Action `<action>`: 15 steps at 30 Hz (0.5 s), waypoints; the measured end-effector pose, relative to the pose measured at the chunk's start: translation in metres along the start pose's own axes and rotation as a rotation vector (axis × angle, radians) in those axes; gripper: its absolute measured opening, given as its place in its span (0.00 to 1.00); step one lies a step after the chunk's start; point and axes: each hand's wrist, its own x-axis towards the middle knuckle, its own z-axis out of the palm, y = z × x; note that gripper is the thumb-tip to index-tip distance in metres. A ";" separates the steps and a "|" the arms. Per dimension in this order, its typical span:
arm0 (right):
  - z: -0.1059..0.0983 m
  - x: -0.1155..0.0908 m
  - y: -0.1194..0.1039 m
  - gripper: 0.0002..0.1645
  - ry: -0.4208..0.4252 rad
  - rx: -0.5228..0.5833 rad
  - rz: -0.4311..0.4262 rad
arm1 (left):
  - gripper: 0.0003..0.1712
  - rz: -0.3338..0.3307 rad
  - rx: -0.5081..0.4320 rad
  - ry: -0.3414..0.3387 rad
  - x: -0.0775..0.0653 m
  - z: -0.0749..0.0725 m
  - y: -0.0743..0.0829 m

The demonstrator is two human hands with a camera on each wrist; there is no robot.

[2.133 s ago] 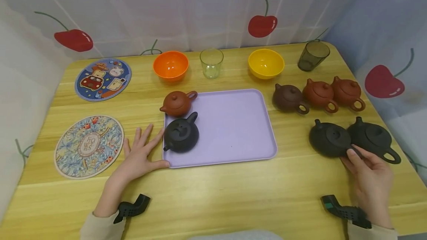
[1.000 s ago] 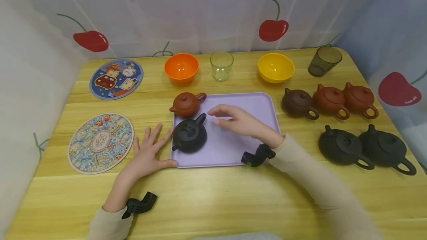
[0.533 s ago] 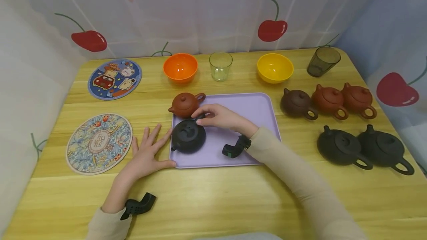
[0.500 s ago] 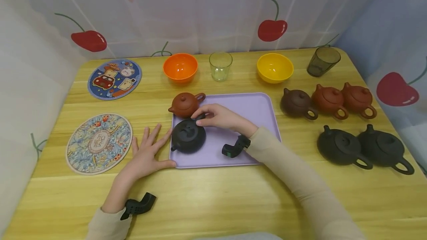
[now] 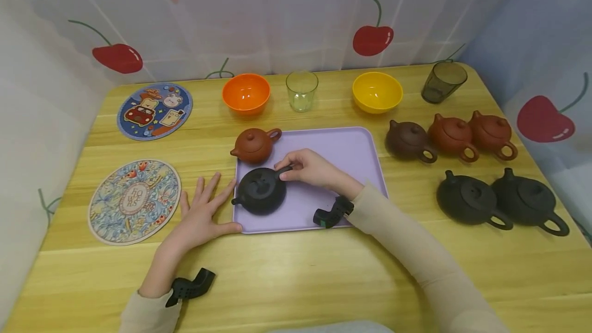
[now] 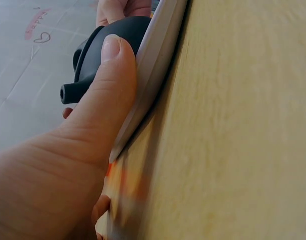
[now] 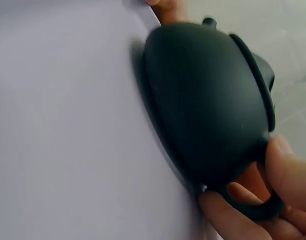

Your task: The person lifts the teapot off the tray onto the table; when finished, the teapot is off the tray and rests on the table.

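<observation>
A black teapot (image 5: 261, 192) sits at the left end of the lilac tray (image 5: 339, 145), its spout pointing left. My right hand (image 5: 309, 169) pinches the teapot's handle between thumb and fingers; in the right wrist view the fingers (image 7: 232, 217) reach around the handle loop. My left hand (image 5: 199, 225) lies at the tray's left edge with fingers spread and the thumb at the near corner. In the left wrist view that thumb (image 6: 110, 85) overlaps the teapot's body beside the spout. A reddish-brown teapot (image 5: 253, 147) stands just behind, at the tray's far left corner.
Two black teapots (image 5: 467, 202) stand at the right, with a dark brown teapot (image 5: 407, 140) and two reddish ones (image 5: 450, 135) behind. An orange bowl (image 5: 246, 95), green glass (image 5: 301, 91), yellow bowl (image 5: 376, 92) and smoky glass (image 5: 443, 82) line the back. Two round mats (image 5: 154, 112) lie left.
My right hand has let go of a black teapot at the right, crossed to the tray and taken the black teapot's handle. That teapot has turned, its spout swinging left. My left hand has stayed.
</observation>
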 end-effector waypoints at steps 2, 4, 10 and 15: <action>0.000 -0.006 0.001 0.10 0.048 0.020 -0.001 | 0.54 0.002 0.000 -0.001 0.001 0.000 0.000; -0.003 -0.013 0.001 0.10 0.103 0.057 0.002 | 0.54 0.002 -0.001 -0.001 0.001 0.000 0.000; -0.028 -0.051 0.003 0.12 0.259 0.181 0.029 | 0.54 -0.001 -0.003 -0.010 0.001 0.000 0.002; -0.052 -0.100 0.006 0.17 0.409 0.230 0.032 | 0.54 0.000 -0.002 -0.015 0.000 -0.001 0.002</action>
